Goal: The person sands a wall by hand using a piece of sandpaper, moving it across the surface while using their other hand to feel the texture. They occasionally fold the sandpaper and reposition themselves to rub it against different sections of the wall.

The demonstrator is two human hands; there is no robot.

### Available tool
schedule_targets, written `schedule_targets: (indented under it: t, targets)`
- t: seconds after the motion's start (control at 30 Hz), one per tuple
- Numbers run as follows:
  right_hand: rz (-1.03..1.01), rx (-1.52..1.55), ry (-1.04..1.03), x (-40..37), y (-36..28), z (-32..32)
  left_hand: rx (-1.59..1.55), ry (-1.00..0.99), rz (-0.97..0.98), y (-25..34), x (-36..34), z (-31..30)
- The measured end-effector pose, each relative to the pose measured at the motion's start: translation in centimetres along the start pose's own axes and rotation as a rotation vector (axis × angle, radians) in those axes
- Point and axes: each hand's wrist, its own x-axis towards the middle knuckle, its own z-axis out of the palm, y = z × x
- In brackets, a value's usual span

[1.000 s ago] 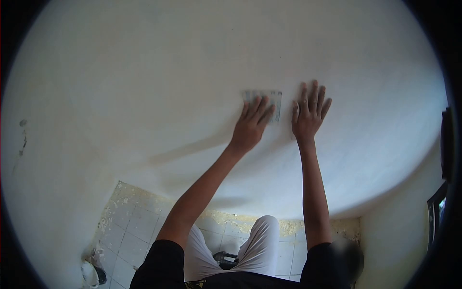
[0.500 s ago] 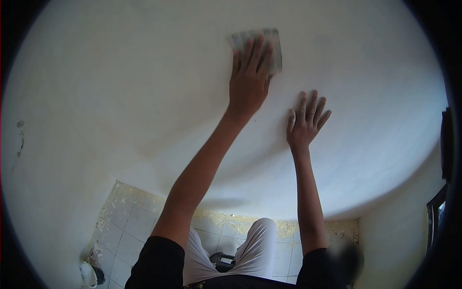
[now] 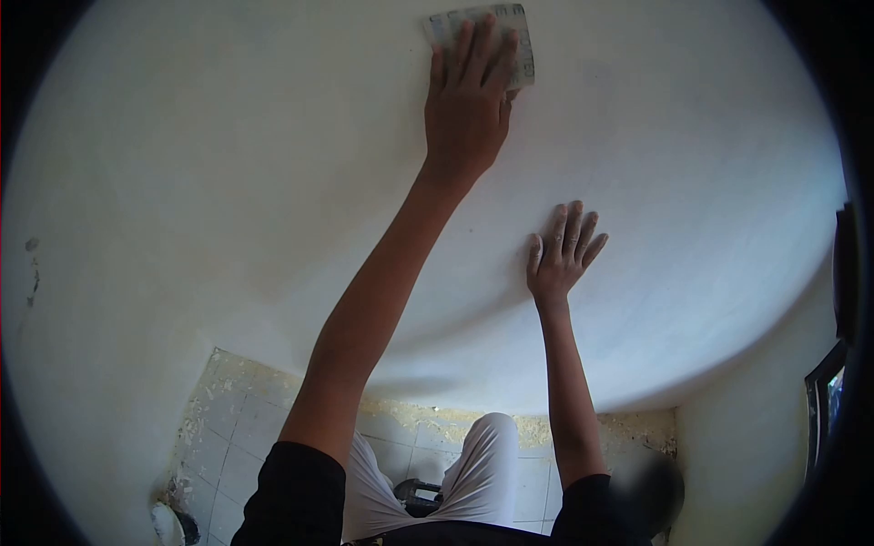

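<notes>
My left hand [image 3: 467, 114] presses a sheet of sandpaper [image 3: 525, 56] flat against the white wall [image 3: 228, 164], high up at the top of the view. Its fingers lie over the sheet's printed backing, and part of the sheet is hidden under them. Lower and to the right, my right hand [image 3: 558, 264] rests on the same wall with fingers spread and nothing held. Pale dust coats the fingers of that hand.
A tiled floor [image 3: 223, 428] with flaky, stained edges lies below. Between my legs stands a dark object [image 3: 419, 496], partly hidden. A whitish container [image 3: 167, 523] is at lower left. A dark-framed opening [image 3: 824, 400] is at the right. The wall has a chipped patch [image 3: 35, 273] at far left.
My left hand has slid up the wall with the sandpaper. My right hand now sits a little lower and slightly further left. The view has shifted slightly.
</notes>
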Motion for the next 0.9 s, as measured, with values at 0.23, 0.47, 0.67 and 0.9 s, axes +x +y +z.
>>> schedule_targets:
  t: [0.23,0.47,0.67,0.9]
  targets:
    - [0.054,0.001,-0.015,-2.4,0.2,0.8,0.098,-0.319,-0.033,2.2,-14.3,1.9]
    - [0.052,0.018,-0.019,-5.7,1.8,2.6,0.106,-0.620,-0.079,2.1,-29.2,1.2]
    - [0.031,0.009,-0.014,-7.0,2.0,2.1,0.004,-0.370,-0.096,1.2,-13.8,0.3]
    - [0.069,0.047,-0.008,-8.4,2.3,2.4,0.029,-0.329,-0.127,0.9,-16.4,1.5]
